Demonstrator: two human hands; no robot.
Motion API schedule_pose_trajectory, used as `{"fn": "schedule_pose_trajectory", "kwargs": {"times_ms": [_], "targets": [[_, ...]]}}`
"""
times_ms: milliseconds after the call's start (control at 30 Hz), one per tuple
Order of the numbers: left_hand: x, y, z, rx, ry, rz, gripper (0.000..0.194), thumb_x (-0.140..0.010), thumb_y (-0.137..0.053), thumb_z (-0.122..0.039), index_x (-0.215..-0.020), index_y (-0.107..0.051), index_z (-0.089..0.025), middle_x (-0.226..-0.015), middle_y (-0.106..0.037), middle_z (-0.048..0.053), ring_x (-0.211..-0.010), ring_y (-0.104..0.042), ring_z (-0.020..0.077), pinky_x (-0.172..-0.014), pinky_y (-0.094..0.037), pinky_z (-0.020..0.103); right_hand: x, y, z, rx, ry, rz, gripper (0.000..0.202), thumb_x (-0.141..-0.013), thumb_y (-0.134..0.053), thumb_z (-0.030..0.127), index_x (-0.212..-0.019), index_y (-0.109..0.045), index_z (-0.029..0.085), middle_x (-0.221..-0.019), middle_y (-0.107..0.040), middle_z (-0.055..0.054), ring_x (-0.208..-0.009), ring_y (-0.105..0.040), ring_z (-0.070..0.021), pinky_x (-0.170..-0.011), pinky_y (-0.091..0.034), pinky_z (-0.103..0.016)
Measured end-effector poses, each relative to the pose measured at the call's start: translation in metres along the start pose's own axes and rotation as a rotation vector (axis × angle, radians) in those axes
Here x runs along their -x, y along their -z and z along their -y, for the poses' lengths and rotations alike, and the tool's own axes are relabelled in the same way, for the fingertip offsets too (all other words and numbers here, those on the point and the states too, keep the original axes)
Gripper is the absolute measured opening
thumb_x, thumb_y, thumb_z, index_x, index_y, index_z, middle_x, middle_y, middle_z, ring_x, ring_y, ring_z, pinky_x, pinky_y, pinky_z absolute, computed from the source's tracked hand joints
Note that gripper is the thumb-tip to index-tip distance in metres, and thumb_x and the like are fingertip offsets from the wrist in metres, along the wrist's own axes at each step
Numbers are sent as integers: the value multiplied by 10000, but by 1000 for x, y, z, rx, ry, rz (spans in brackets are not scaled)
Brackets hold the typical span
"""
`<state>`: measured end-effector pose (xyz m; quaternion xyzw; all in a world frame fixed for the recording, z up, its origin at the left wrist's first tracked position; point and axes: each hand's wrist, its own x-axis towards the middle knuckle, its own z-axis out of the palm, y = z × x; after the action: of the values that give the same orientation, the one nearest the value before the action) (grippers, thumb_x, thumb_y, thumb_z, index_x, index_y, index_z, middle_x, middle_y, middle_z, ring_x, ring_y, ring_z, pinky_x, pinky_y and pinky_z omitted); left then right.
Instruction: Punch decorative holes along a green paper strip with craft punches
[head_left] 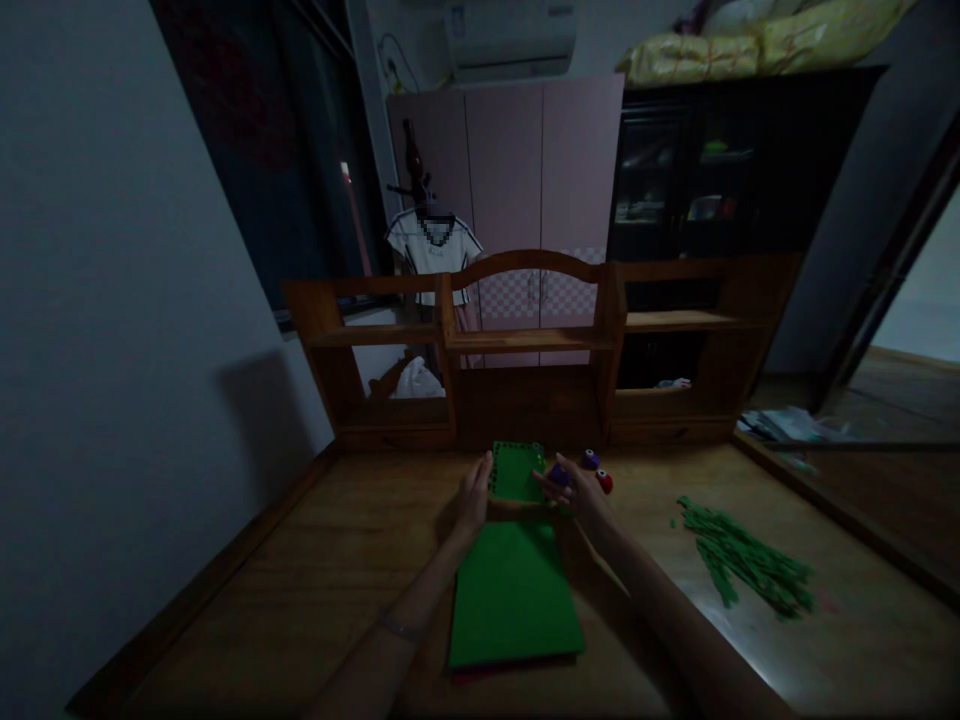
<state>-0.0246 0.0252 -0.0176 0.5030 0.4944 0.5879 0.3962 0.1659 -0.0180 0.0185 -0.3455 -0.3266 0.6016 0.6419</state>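
Note:
A small green sheet (517, 471) with dark marks along its edges lies at the middle of the desk. At its left edge is my left hand (474, 492), fingers stretched out and holding nothing visible. My right hand (576, 485) is at the sheet's right side, its fingers curled round a small purple object (559, 474). Just beyond that hand sit another purple object (590, 459) and a red one (604, 481), each with a white spot. A larger green sheet or stack (514, 595) lies nearer, between my forearms.
Green strips (742, 556) are piled on the desk at the right. A wooden shelf unit (529, 342) stands along the back edge. Papers (795, 425) lie beyond the desk's right rim, and a wall rises at the left.

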Motion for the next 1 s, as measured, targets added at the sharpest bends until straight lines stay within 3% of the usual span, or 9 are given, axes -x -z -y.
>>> {"fn": "schedule_pose_trajectory", "kwargs": {"times_ms": [200,333,533,800,1000], "targets": [[-2,0,0,6,-64,12,505,-809,-484,-549,-1160,-579,-200,-1308,-516,99,-1245,-423,242,-1043,-300,382,-13,8,-7,39,-69,-31,272,-657,-738,402,-736,-591,189,-795,-676,-65,-820,-691,-267,-649,-584,-301],[-4,1,0,-26,-71,-26,508,-788,-488,-571,-1106,-607,-193,-1269,-544,113,-1204,-460,260,-990,-357,375,-18,13,-7,9,-68,-7,263,-663,-738,395,-784,-605,204,-838,-684,-65,-831,-689,-261,-653,-583,-296],[-3,1,-8,-11,-135,99,439,-807,-448,-569,-956,-626,-196,-1048,-637,89,-941,-585,225,-783,-456,320,-17,18,-5,3,-13,-34,307,-663,-739,399,-853,-595,205,-902,-689,-65,-817,-692,-258,-632,-590,-301],[2,-1,-22,-42,-244,151,358,-793,-499,-534,-841,-601,-193,-724,-584,15,-696,-556,165,-642,-437,252,-22,21,3,-54,-15,-43,316,-668,-742,380,-836,-540,205,-838,-691,-57,-792,-697,-258,-622,-595,-312],[3,-2,-22,-89,-288,176,332,-809,-514,-490,-878,-609,-180,-839,-617,42,-792,-571,174,-712,-440,257,-24,23,6,-67,-49,-38,307,-682,-737,373,-826,-531,197,-820,-687,-56,-816,-693,-259,-607,-595,-299]]}}
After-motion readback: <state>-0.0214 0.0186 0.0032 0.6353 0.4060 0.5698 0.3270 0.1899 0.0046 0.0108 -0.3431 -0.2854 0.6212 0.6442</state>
